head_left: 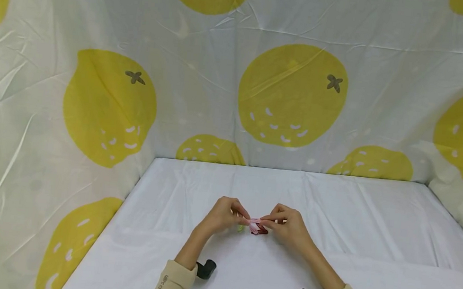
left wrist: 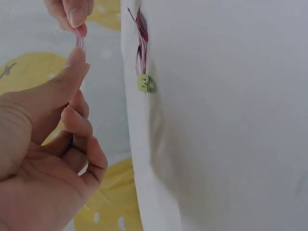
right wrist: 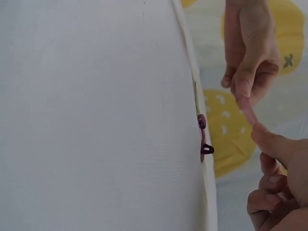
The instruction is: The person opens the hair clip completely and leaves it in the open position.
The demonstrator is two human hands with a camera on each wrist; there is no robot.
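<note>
Two hands, one small thing, and it's tight work out there: a slim, pale-pink, slightly see-through strip (right wrist: pixel 248 110) runs across the narrow gap between the fingertips. Left hand (head_left: pixel 223 214) has one end, thumb tip pressed to a fingertip with only the strip between them, the other fingers curled loosely beneath. Right hand (head_left: pixel 291 225) has the opposite end in the same sort of pinch, thumb against finger, no daylight in the grip. So the strip sits right at the very tips, well out from both palms, its short middle bare and its ends tucked out of sight under the pads.

Both wrist views show that strip held up off the white cloth-covered table (head_left: pixel 250 280). Down on the cloth, just below the hands, lies a little bundle of thin pink and dark-red strands (left wrist: pixel 142 43), and at one end of it a small light-green toothed clip (left wrist: pixel 144 83), over on the left hand's side. On the right hand's side, a dark-purple looped piece (right wrist: pixel 207 149) shows near the table's edge. Behind it all hangs a pale curtain with big yellow lemons (head_left: pixel 293 94), and beige sleeves (head_left: pixel 175 281) frame the action below.
</note>
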